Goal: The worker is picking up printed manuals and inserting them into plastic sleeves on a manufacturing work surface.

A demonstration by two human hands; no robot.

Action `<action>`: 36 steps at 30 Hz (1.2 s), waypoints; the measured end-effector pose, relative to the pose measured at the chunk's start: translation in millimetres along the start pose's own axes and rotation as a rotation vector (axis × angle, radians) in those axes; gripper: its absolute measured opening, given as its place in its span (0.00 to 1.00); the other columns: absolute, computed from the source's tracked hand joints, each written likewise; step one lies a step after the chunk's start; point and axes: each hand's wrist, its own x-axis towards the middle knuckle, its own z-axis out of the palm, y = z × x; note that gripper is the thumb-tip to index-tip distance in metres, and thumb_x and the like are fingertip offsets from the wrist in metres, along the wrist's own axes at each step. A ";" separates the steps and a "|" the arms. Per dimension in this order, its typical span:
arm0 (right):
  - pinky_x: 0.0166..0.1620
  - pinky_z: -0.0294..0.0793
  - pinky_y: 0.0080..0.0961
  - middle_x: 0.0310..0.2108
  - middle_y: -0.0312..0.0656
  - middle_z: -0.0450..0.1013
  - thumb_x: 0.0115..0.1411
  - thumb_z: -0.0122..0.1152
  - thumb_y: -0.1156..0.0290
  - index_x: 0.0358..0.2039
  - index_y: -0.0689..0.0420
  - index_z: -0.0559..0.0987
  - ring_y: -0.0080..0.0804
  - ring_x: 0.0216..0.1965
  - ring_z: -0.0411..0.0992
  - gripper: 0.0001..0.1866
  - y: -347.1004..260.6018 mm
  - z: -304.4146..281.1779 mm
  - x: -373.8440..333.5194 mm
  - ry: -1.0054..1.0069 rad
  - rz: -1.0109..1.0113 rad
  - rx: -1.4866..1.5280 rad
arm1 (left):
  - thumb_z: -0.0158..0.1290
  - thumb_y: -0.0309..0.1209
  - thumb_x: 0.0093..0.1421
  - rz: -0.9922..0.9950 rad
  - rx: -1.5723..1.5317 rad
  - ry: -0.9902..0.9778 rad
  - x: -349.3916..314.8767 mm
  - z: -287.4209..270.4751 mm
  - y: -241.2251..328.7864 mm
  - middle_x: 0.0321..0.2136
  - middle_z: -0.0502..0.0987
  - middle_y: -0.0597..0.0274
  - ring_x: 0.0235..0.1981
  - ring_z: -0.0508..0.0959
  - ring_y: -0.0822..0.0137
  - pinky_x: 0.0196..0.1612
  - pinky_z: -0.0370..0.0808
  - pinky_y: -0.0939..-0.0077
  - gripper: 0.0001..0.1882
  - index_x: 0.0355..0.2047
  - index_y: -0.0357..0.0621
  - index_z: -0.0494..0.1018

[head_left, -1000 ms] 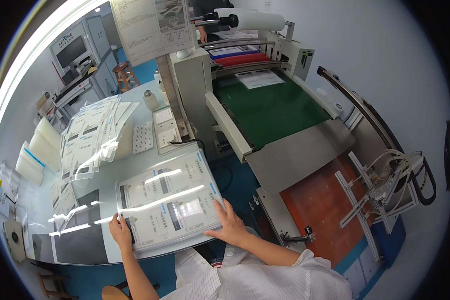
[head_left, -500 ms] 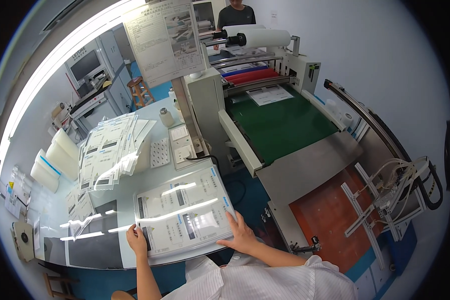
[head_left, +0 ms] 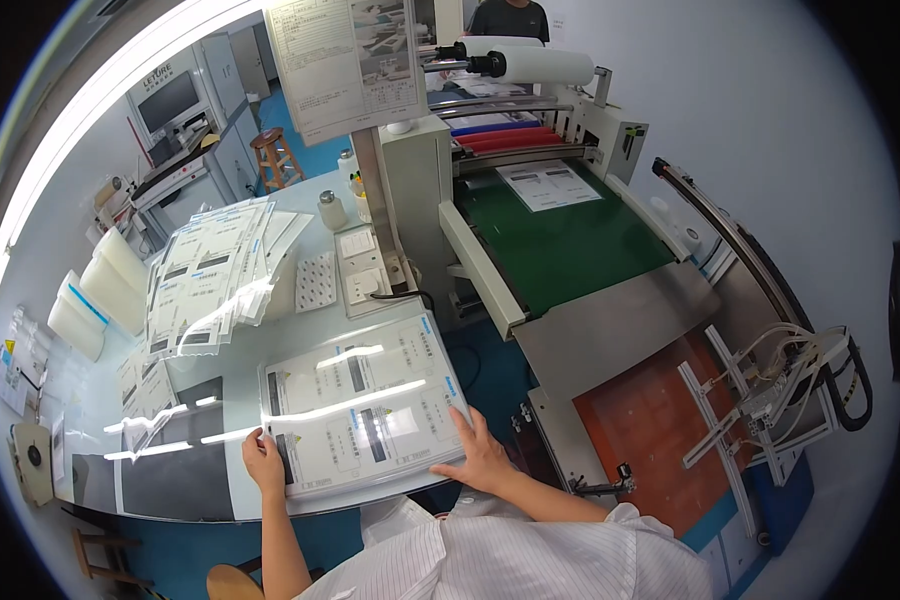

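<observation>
A stack of glossy printed sheets [head_left: 385,400] lies flat at the near right corner of the desk [head_left: 248,348], its front side along the near edge and its right side along the right edge. The left hand [head_left: 263,460] is at the near part of the stack's left side, fingertips touching the border; whether its grip pinches any sheets I cannot tell. The right hand [head_left: 482,455] is at the stack's near right corner with its grip released — thumb spread toward the front side, the other fingers laid along the right side. Streaks of reflected light cross the top sheet.

Left of the stack, a dark rectangle [head_left: 175,465] reaches to the desk's near edge. Toward the far left edge is a loose pile of printed sheets [head_left: 215,275], the sheets fanned unevenly, and beyond it stand white rolls [head_left: 105,285]. A small jar [head_left: 332,210] stands toward the desk's far end, near a post carrying a notice [head_left: 340,70].

Past the desk's right edge is a machine with a green belt [head_left: 560,250] — one printed sheet [head_left: 550,185] lies flat at its far end, just before the red roller [head_left: 510,140]. Nearer is an orange-red plate [head_left: 635,420], partly under a metal frame [head_left: 710,440].
</observation>
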 end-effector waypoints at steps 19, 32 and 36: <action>0.57 0.70 0.45 0.65 0.55 0.46 0.47 0.69 0.41 0.70 0.49 0.46 0.60 0.58 0.64 0.58 -3.2 -4.5 -1.0 -0.012 0.035 -0.034 | 0.51 0.27 0.60 0.010 -0.086 0.021 -2.6 -1.6 8.6 0.28 0.69 0.61 0.28 0.68 0.67 0.36 0.68 0.72 0.13 0.44 0.34 0.76; 0.60 0.67 0.43 0.66 0.54 0.47 0.47 0.71 0.42 0.70 0.49 0.48 0.56 0.62 0.61 0.58 -7.8 -5.5 -2.5 -0.036 0.088 -0.007 | 0.51 0.26 0.61 -0.016 -0.125 -0.016 -1.4 -3.1 1.1 0.29 0.68 0.63 0.28 0.66 0.71 0.35 0.67 0.75 0.14 0.46 0.34 0.75; 0.60 0.67 0.44 0.66 0.54 0.47 0.46 0.71 0.42 0.70 0.49 0.48 0.56 0.62 0.61 0.58 -2.8 -3.9 -3.8 0.006 0.058 -0.006 | 0.51 0.26 0.61 -0.032 -0.127 -0.034 -3.9 -1.8 3.6 0.29 0.68 0.64 0.28 0.65 0.71 0.35 0.67 0.76 0.14 0.46 0.34 0.75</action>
